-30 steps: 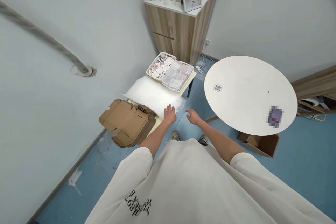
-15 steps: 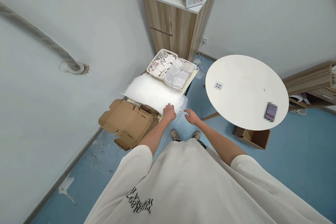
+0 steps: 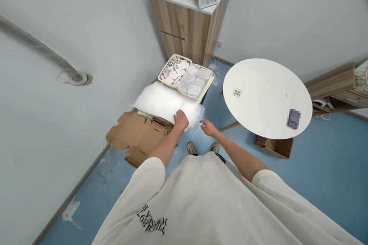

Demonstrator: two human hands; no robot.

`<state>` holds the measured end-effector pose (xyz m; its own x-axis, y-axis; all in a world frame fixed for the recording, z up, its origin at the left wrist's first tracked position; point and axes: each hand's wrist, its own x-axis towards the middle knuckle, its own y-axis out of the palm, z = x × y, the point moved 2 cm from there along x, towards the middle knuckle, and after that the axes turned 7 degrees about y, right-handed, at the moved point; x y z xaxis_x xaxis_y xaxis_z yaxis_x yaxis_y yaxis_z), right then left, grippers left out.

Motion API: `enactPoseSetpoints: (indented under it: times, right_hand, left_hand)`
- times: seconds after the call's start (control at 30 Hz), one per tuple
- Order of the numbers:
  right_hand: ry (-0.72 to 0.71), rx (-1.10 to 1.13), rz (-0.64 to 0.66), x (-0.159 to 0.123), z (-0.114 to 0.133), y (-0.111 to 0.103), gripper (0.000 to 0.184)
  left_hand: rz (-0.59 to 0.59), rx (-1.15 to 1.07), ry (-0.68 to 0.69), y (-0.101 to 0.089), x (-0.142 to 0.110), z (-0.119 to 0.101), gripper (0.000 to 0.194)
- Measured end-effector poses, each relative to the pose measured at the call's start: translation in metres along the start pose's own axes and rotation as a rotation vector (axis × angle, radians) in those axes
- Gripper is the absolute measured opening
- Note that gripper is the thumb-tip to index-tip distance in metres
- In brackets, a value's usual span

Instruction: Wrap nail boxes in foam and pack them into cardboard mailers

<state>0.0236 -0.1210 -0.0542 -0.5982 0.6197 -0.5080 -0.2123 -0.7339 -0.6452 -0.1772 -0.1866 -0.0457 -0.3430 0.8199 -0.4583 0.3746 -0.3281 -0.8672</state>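
A stack of white translucent sheets [image 3: 163, 101] lies on a low yellow table [image 3: 211, 80]. My left hand [image 3: 181, 119] rests on the near edge of that stack, fingers curled down onto it. My right hand [image 3: 207, 127] hovers just off the stack's near right corner, fingers apart and holding nothing. A pile of flat brown cardboard boxes [image 3: 135, 138] lies left of my left hand. Beyond the sheets sit a white basket [image 3: 170, 62] of small packets and a clear tray [image 3: 208, 74] of clear cases.
A round white table [image 3: 267, 97] stands to the right with a small packet [image 3: 237, 92] on it. An open cardboard box [image 3: 274, 147] sits on the blue floor under it. A wooden cabinet [image 3: 186, 30] fills the corner. My shoes [image 3: 201, 148] are below my hands.
My left hand has slid slightly left and further onto the white sheets. My right hand has barely moved. The view has shifted a little.
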Motion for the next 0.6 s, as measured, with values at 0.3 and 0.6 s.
enactPoseSetpoints:
  times: [0.3, 0.6]
  right_hand:
    - [-0.009, 0.454, -0.136, 0.024, 0.042, -0.025, 0.036]
    - [0.080, 0.559, -0.303, 0.025, 0.005, -0.069, 0.036]
  left_hand:
    - [-0.136, -0.006, 0.214, -0.008, -0.052, -0.042, 0.076]
    - [-0.117, -0.073, 0.557, 0.008, -0.079, -0.104, 0.068]
